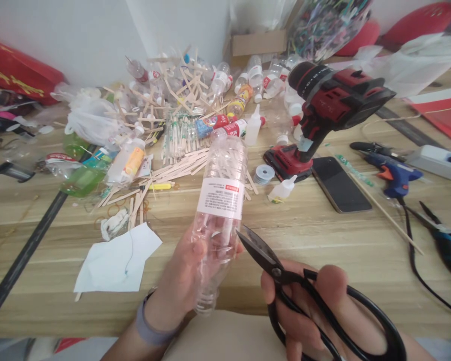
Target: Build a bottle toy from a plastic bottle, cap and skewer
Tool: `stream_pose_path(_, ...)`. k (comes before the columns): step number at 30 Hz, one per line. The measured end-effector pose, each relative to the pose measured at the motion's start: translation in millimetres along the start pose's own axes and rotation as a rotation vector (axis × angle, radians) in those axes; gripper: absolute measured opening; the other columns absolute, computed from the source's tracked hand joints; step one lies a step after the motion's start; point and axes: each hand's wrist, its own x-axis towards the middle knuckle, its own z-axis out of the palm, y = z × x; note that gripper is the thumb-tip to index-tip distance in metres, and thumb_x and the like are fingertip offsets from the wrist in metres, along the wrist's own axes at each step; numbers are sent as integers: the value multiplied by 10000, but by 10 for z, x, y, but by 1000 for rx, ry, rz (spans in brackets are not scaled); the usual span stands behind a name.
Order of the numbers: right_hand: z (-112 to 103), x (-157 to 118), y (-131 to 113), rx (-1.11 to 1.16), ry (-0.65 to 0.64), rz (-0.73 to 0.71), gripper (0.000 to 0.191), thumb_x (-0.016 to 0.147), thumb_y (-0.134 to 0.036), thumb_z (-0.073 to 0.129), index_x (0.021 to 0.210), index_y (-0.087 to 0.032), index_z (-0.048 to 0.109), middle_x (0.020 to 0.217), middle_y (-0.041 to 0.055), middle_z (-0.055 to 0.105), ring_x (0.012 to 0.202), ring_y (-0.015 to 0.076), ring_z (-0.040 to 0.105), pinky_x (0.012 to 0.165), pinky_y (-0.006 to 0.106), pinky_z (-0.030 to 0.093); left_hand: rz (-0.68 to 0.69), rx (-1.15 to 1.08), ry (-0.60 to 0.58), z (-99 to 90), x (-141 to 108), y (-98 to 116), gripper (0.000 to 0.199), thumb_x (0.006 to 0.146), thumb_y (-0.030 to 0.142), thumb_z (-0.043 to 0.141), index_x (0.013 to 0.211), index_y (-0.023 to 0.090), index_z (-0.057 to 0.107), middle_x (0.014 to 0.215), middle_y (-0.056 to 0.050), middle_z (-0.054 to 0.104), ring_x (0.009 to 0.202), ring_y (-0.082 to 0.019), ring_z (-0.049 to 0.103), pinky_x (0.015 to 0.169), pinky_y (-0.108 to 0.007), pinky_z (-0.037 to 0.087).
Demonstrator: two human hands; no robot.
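A clear plastic bottle (220,225) with a white label is held at a tilt, its narrow end toward me. My left hand (186,268) wraps round its lower part, with fingertips showing on the far side. Black-handled scissors (278,268) sit in my right hand (304,311), thumb and fingers on the loops. Their blades are slightly parted, and the tips lie close beside the bottle's right side below the label. Whether the tips touch the plastic I cannot tell.
A red cordless drill (330,100) stands beside a phone (340,183). Farther right are a blue glue gun (396,173) and pliers (445,240). Wooden sticks (180,168) and several bottles crowd the back. White paper (116,260) lies at left.
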Motion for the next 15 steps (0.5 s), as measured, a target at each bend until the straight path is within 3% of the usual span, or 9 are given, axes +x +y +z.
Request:
stream_pose_path(4, 26, 2, 12, 42, 4, 45, 710, 700, -820, 460, 904, -157, 612, 440, -123, 337, 334, 14, 258, 495, 168, 520, 81, 63, -22, -10, -11, -15, 424, 702, 405, 753, 1082, 235, 671, 920, -44, 686, 826, -196, 616, 761, -295, 507)
stream_pose_path(9, 63, 36, 33, 56, 29, 12, 682, 705, -805, 484, 905, -161, 585, 440, -129, 339, 321, 14, 238, 452, 171, 518, 183, 65, -5, -6, -14, -41, 441, 685, 368, 793, 1094, 281, 651, 1039, -12, 674, 923, -173, 616, 858, -284, 492)
stream_pose_path(15, 75, 78, 96, 16, 49, -59, 666, 715, -777, 515, 922, -150, 603, 442, -131, 324, 336, 10, 205, 454, 178, 528, 135, 77, -5, -3, -15, -60, 460, 709, 416, 754, 1120, 245, 639, 949, -45, 678, 883, -199, 616, 763, -283, 492)
